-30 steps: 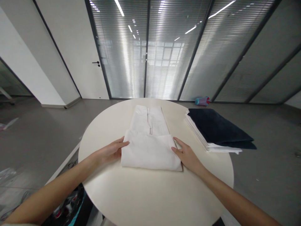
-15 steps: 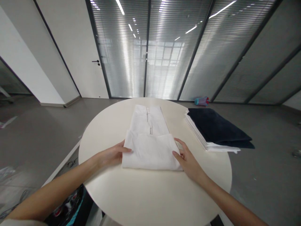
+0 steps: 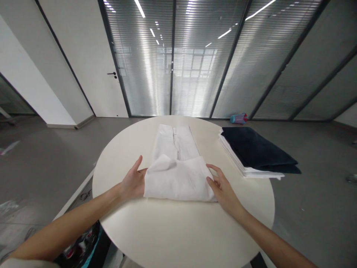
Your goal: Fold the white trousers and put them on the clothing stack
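Observation:
A white garment lies folded on the round table, its near part turned up over the longer far part, which shows a seam or slit down its middle. Under the left edge of the fold slip the fingers of my left hand, its thumb raised and apart, fingertips hidden by the cloth. At the opposite edge my right hand has its thumb on the cloth and its fingers curled along the side. The folded layer bulges up a little near its upper left corner.
On the table's right side lies a stack of white cloths topped by a dark navy folded cloth, overhanging the edge. A blue and red bundle rests on the floor by the glass wall. A dark box stands below at left.
My left thumb has lifted off the cloth and now points up, with the fingers under the edge. The upper left of the fold has risen and wrinkled. My right hand stays nearly still.

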`<action>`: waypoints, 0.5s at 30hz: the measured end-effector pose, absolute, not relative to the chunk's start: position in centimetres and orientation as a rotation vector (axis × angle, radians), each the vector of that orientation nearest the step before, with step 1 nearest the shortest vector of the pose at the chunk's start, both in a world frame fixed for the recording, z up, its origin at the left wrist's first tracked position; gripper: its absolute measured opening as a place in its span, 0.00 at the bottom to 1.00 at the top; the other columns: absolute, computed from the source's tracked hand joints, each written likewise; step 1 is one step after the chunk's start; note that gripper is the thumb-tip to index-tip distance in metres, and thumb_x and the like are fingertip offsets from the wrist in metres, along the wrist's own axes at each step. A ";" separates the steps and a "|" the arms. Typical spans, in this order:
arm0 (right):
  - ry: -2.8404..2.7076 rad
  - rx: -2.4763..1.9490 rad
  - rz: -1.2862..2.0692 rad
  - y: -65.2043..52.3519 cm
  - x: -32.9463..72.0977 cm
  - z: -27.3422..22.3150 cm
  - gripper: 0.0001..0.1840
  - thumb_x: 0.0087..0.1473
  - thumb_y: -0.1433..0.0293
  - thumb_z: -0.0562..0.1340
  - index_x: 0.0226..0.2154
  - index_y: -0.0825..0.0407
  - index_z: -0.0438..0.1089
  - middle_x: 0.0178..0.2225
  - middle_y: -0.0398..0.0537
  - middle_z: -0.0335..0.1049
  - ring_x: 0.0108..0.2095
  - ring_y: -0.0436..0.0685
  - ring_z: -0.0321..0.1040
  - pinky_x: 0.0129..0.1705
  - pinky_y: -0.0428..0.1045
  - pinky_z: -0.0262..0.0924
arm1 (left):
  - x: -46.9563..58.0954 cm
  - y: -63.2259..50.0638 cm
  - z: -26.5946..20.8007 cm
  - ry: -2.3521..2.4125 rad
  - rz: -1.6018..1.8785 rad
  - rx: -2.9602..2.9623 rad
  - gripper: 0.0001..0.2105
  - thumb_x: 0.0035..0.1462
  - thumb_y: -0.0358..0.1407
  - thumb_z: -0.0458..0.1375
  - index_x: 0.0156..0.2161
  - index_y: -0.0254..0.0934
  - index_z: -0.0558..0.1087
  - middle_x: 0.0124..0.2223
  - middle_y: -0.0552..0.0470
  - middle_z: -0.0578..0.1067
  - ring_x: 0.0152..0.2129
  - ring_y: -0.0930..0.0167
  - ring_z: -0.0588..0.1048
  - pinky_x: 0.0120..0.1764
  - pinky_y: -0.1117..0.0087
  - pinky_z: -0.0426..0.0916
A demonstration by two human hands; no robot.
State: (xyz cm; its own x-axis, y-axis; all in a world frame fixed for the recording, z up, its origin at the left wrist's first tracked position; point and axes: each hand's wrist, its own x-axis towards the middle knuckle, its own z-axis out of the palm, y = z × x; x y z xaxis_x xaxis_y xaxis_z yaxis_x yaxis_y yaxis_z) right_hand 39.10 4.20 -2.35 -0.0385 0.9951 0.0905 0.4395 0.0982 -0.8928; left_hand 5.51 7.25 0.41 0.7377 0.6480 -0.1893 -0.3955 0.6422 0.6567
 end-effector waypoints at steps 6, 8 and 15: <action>-1.491 -1.442 0.974 4.1 38.8 -1.8 0.32 0.60 0.54 0.56 0.63 0.48 0.55 0.24 0.42 0.66 0.21 0.54 0.62 0.23 0.47 0.54 | 5.3 7.6 0.7 0.466 0.727 0.671 0.43 0.57 0.66 0.48 0.65 0.33 0.63 0.56 0.35 0.75 0.56 0.49 0.71 0.59 0.48 0.59; -1.462 -1.415 1.003 4.0 38.6 -1.7 0.32 0.60 0.55 0.57 0.62 0.48 0.55 0.25 0.42 0.68 0.22 0.54 0.63 0.23 0.47 0.56 | 5.3 7.5 0.8 0.438 0.710 0.659 0.45 0.56 0.67 0.48 0.66 0.32 0.62 0.58 0.34 0.73 0.58 0.47 0.69 0.60 0.47 0.58; -1.539 -1.410 0.884 3.8 38.5 -2.3 0.20 0.61 0.55 0.56 0.52 0.47 0.62 0.26 0.42 0.66 0.24 0.54 0.63 0.25 0.46 0.56 | 7.2 8.3 -0.2 0.498 0.642 0.574 0.33 0.57 0.58 0.54 0.63 0.45 0.67 0.61 0.48 0.73 0.61 0.52 0.67 0.60 0.52 0.61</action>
